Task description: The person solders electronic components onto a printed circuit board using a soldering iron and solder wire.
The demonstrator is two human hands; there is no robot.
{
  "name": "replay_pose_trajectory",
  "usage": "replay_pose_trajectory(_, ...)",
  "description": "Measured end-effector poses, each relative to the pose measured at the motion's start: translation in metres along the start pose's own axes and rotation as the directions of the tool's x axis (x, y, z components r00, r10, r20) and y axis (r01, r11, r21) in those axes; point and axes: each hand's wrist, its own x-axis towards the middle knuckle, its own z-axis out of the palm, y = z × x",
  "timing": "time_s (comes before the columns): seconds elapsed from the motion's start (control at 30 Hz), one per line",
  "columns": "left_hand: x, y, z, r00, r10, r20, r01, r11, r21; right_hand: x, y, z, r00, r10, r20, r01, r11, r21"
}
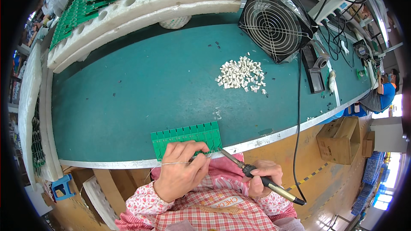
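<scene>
A green circuit board panel (186, 134) lies at the near edge of the green table. My left hand (182, 171) rests over its lower side, fingers pinched on a thin solder wire (174, 162) that trails off to the left. Wrapped in my right hand (266, 176) is a soldering iron (232, 159), slanting up and left. Its tip is at the board's lower right corner, close to my left fingertips. My left fingers partly hide the spot where wire and tip come together.
Beyond the board lies a pile of small white connectors (242, 73). A black fan (274, 23) with a wire guard stands behind it, near a black tray (313, 70). White foam racks (141, 10) hold green boards. The iron's black cable (298, 124) crosses the table edge.
</scene>
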Motion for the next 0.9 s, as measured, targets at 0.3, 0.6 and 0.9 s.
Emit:
replay_pose_trajectory(0.3,-0.001,0.001,-0.002,1.000,-0.004,-0.004,0.004,1.000,0.014,-0.002,0.000,0.000,0.999,-0.006,-0.037,0.006,1.000,0.004)
replay_pose_trajectory(0.6,0.002,0.003,0.005,0.999,0.024,-0.038,-0.024,1.000,0.019,-0.004,-0.008,-0.008,0.995,0.088,-0.052,-0.089,0.996,-0.019)
replay_pose_trajectory(0.9,0.007,0.005,0.010,0.999,0.034,-0.029,-0.033,0.998,0.053,-0.008,-0.002,-0.010,0.998,0.064,-0.026,-0.065,0.998,-0.004)
